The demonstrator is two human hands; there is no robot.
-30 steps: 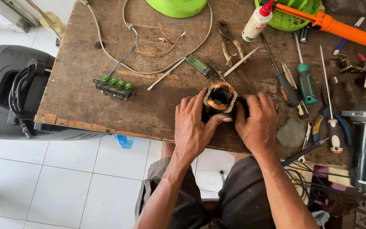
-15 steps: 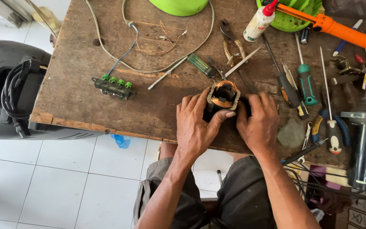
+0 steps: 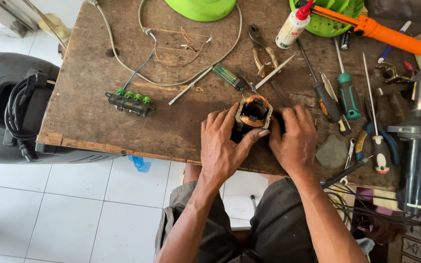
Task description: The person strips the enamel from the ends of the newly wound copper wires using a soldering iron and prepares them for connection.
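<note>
Gripping a copper-wound motor stator (image 3: 253,113) from both sides, the left hand (image 3: 225,143) and right hand (image 3: 293,139) hold it upright near the front edge of the worn wooden workbench (image 3: 93,97). Just right lie a black-handled screwdriver (image 3: 326,100) and a green-handled screwdriver (image 3: 348,95); a green-buttoned switch block (image 3: 130,102) sits well left.

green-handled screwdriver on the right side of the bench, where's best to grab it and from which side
Probably by its green handle, coming from above at the near end. It lies flat on the wooden bench, thin shaft pointing away, and a black-handled screwdriver lies close on its left.
</note>
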